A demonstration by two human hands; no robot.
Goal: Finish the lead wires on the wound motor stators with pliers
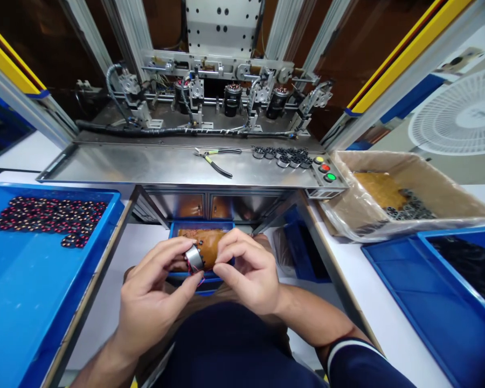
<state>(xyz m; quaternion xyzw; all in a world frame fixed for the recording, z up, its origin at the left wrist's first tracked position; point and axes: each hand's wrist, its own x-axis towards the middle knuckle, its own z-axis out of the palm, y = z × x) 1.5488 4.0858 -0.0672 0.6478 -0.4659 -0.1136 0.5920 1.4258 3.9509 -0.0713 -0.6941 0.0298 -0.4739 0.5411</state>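
Head view: both hands meet low at centre, over the lap. The left hand (153, 291) pinches a small silver motor part (194, 257) between thumb and fingers, its grip closed on the part; thin red wires hang from it at 6 o'clock. The right hand (248, 272) touches the same part from 3 o'clock, fingertips curled on it, so its grip is closed on the part as well. Just behind the hands sits a small blue bin (202, 226) with brown stuff in it.

At 9 o'clock a blue tray (32, 291) holds dark wound coils (48, 214) (packed in rows at its far end). At 12 o'clock, a steel shelf (145, 164) carries pliers (216, 159), loose cores (283, 156) and three buttons (324, 168). At 2 o'clock stands a lined cardboard box (408, 196); another blue tray (432, 302) lies on the bench at 4 o'clock.
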